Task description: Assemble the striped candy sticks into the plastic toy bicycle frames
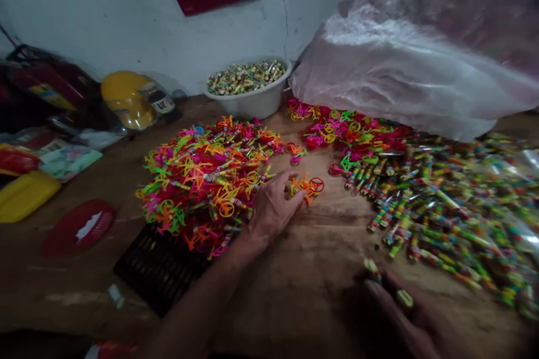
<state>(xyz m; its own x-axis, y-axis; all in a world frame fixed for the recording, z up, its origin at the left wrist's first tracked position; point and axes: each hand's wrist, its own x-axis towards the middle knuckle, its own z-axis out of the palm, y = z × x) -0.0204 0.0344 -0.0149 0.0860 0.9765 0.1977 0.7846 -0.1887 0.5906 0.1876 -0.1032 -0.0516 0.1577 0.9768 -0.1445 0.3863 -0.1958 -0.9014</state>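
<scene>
My left hand is over the middle of the wooden table, with thumb and forefinger curled around a small orange plastic toy piece. A red ring, like a small wheel, shows at that piece's right side. Beside this hand lies a heap of bright plastic toy pieces, with striped tubes mixed in. At the lower right, my right hand is dark and blurred. It is closed around small striped tubes, whose pale ends poke out between the fingers. Loose striped tubes are spread out beyond it.
A white basin full of short tubes stands against the wall. Plastic sheeting bulges at the back right, behind more bright pieces. A black slotted tray sits under the left heap. A yellow helmet-like object and red disc lie left.
</scene>
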